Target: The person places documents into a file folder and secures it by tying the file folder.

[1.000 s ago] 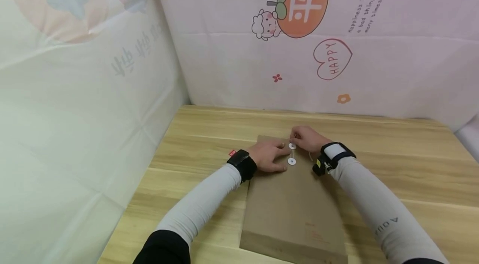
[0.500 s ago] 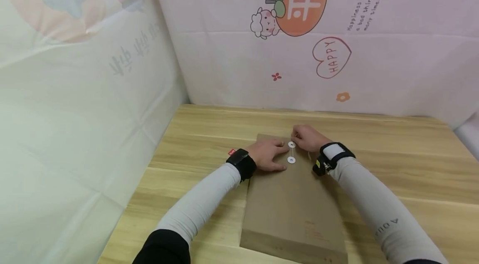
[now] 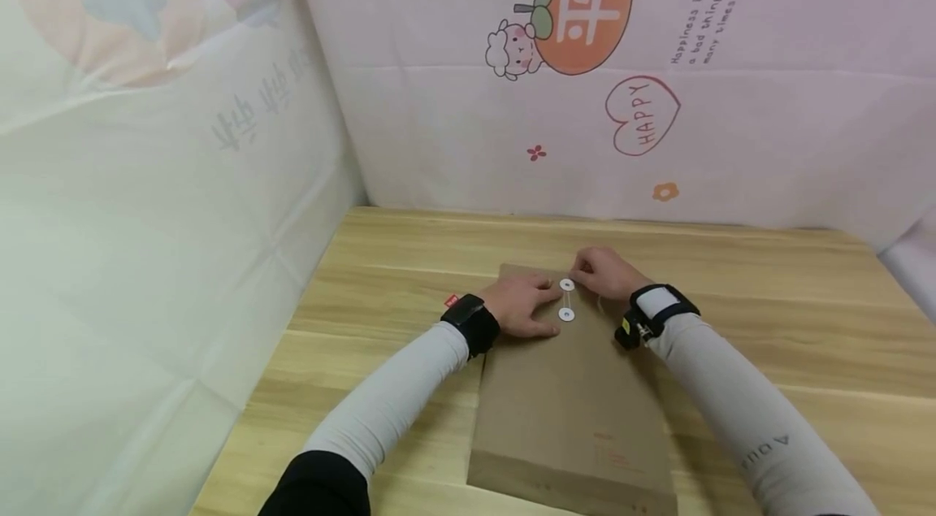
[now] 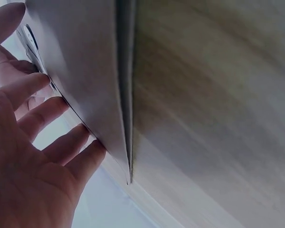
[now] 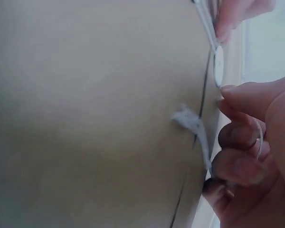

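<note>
A brown kraft document envelope (image 3: 570, 410) lies on the table, thick toward its near end. Near its far end are two white closure discs, an upper one (image 3: 566, 285) and a lower one (image 3: 566, 314), with thin white string running between them. My left hand (image 3: 519, 306) rests on the envelope to the left of the discs, fingers spread. At the upper disc's right side my right hand (image 3: 605, 272) pinches the string (image 5: 205, 147) between thumb and forefinger, its other fingers curled. The string's frayed tail (image 5: 186, 118) hangs over the envelope in the right wrist view.
The wooden table (image 3: 395, 256) runs back to a printed cloth wall (image 3: 453, 134). A second white cloth (image 3: 146, 256) hangs along the left side. Red print (image 3: 614, 455) marks the envelope's near right part.
My right hand has shifted slightly from the upper disc to its right side, still pinching the string. The left hand stays in place on the envelope.
</note>
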Tool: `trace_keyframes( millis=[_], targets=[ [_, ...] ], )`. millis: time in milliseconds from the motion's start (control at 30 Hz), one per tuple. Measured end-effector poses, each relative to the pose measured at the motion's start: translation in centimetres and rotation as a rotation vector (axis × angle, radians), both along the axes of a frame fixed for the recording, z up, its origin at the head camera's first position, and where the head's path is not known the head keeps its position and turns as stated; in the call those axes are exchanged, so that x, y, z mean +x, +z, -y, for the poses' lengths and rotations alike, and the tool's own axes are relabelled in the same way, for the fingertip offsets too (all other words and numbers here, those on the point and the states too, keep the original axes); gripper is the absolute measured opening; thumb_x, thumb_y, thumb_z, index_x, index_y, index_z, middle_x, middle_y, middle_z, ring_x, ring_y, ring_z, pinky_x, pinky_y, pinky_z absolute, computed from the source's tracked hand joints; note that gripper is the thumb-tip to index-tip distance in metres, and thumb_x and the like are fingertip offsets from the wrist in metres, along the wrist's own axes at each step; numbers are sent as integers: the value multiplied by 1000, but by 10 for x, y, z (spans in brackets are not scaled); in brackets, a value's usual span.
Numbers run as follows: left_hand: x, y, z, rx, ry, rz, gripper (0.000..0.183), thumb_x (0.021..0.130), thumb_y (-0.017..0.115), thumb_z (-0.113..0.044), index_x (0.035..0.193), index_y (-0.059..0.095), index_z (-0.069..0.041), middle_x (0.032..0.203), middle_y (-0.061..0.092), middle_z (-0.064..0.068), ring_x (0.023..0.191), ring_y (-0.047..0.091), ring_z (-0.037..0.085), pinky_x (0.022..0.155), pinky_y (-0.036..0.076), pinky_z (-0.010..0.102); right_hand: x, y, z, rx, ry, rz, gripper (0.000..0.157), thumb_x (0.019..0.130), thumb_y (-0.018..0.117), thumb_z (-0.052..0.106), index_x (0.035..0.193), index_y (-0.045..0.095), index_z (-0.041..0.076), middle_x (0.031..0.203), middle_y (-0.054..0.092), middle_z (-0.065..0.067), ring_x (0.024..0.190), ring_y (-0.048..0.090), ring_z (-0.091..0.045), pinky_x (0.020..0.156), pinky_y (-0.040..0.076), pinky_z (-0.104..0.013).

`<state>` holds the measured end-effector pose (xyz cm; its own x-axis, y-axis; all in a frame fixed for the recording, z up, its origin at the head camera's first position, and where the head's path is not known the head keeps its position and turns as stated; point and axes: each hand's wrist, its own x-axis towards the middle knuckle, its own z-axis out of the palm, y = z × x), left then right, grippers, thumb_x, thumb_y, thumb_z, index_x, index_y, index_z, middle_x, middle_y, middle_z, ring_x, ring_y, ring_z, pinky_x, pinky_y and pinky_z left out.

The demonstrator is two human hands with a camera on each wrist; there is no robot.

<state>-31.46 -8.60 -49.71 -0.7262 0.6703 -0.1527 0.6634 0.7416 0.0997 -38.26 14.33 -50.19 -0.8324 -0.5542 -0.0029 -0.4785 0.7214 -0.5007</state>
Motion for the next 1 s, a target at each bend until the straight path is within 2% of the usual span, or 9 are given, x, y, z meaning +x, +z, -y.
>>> trace_keyframes(
  millis=[200, 400, 600, 700, 833, 1000],
  targets=[
    [1, -1, -3, -18, 34, 25, 83, 95, 56, -65, 159, 38, -16, 163, 37, 5, 149, 35, 21, 120, 30, 32, 13, 6, -11, 55, -55, -16, 17, 100, 62, 16, 93, 72, 4, 82, 66, -4, 73, 57, -19, 67, 46, -35],
    [-1, -2, -3, -1, 48, 26, 85, 95, 57, -65, 159, 38, -14, 163, 36, 4, 149, 35, 21, 120, 29, 31, 28, 17, -15, 131, -91, -48, 16, 101, 61, 16, 95, 72, 6, 80, 65, -3, 68, 56, -18, 61, 45, -35],
    [0, -2, -3, 8, 50, 33, 86, 94, 58, -64, 161, 34, -15, 164, 36, 5, 150, 34, 21, 120, 29, 32, 47, 13, -12, 190, -114, -92, 13, 100, 60, 12, 95, 71, 6, 79, 63, -2, 67, 55, -18, 60, 45, -34],
    [2, -4, -3, 14, 53, 22, 88, 94, 59, -65, 162, 31, -18, 164, 36, 4, 150, 35, 20, 120, 29, 32, 53, 10, -11, 196, -131, -101, 14, 99, 59, 10, 90, 69, 8, 76, 61, -2, 66, 54, -18, 59, 44, -34],
    [4, -5, -6, -4, 45, 6, 86, 94, 56, -67, 162, 32, -20, 165, 34, 1, 151, 32, 23, 121, 28, 35, 60, 8, -9, 201, -93, -109, 19, 97, 56, 7, 80, 64, 10, 71, 56, -1, 63, 51, -18, 57, 41, -33],
    [5, -2, -11, -39, 48, -2, 84, 95, 53, -69, 161, 35, -20, 166, 32, 0, 153, 29, 27, 122, 26, 37, 65, 5, -3, 196, 24, -202, 24, 95, 61, 5, 73, 58, 14, 66, 50, 3, 59, 46, -14, 56, 38, -31]
  ],
)
